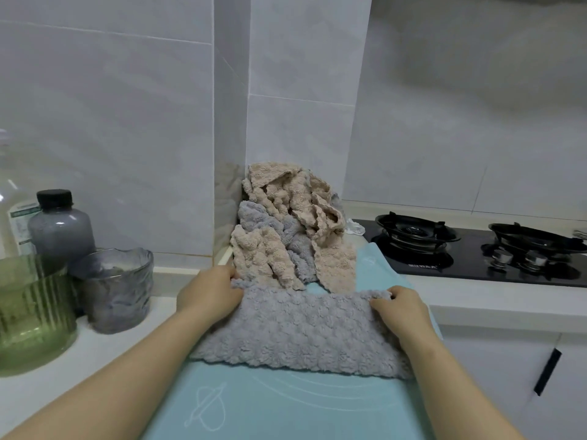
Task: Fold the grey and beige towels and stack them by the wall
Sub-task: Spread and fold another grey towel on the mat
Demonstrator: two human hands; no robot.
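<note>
A grey fluffy towel (301,328) lies spread across the light blue mat (286,404) in front of me. My left hand (208,295) pinches its far left corner, and my right hand (400,308) pinches its far right corner. Behind it, against the tiled wall corner, sits a crumpled pile: beige towels (286,198) on top and at the front, with another grey towel (263,220) tangled between them. One beige strip (336,268) hangs down toward the spread towel.
At the left stand a ribbed green glass (31,306), a grey textured cup (116,287) and a dark-capped grey bottle (60,227). A black gas hob (476,249) lies at the right, with a white cabinet door and black handle (548,371) below it.
</note>
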